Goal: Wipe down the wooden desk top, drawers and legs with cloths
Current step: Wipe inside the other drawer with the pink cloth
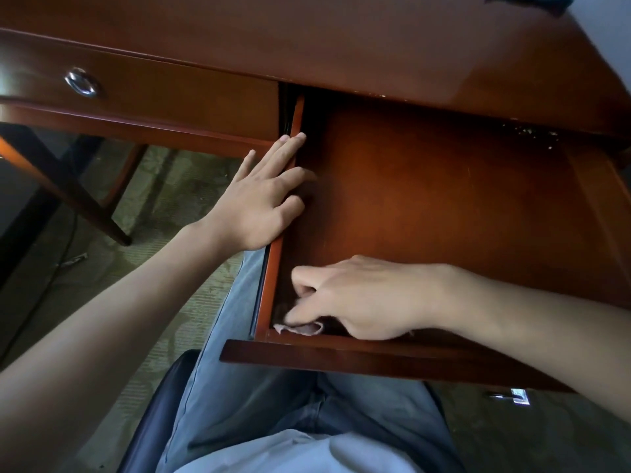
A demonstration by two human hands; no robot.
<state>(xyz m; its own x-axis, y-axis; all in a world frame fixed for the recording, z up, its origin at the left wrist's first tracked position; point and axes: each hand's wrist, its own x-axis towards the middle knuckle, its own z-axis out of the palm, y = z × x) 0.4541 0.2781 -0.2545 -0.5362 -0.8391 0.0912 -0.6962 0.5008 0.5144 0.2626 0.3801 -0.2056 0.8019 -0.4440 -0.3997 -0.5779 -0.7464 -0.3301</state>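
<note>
Inside the open drawer (444, 206), the right hand (358, 298) pins the cloth (300, 328) underneath.

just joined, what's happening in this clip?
A seated person is wiping inside an open drawer of a wooden desk. The right hand presses a small pinkish cloth into the drawer's near left corner, fingers curled over it. The left hand rests on the drawer's left side wall, thumb hooked over the edge, apparently steadying it. Some light specks sit at the far right of the drawer floor. The neighbouring drawer on the left is shut.
</note>
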